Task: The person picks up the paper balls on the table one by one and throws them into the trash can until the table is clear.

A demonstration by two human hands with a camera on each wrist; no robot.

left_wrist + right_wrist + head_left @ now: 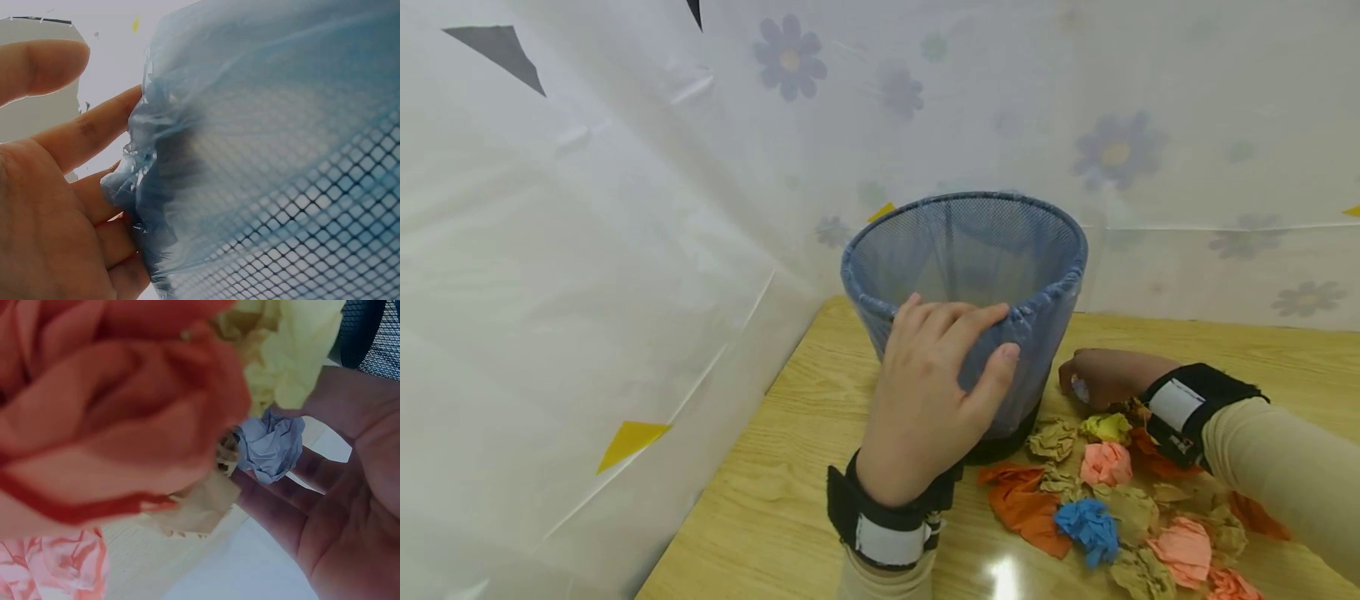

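Flowered plastic sheet [625,208] hangs behind the wooden table [760,500]

The mesh bin [970,250] is dark, lined with a pale blue plastic bag [262,125]. The tabletop [760,500] is light yellow wood grain. The paper balls are orange [1022,508], blue [1088,527], pink [1105,463], yellow [1107,427] and tan [1052,438]. The backdrop sheet [625,208] is white with faded purple flowers and yellow triangles. Both wrist straps [887,525] are black and white.
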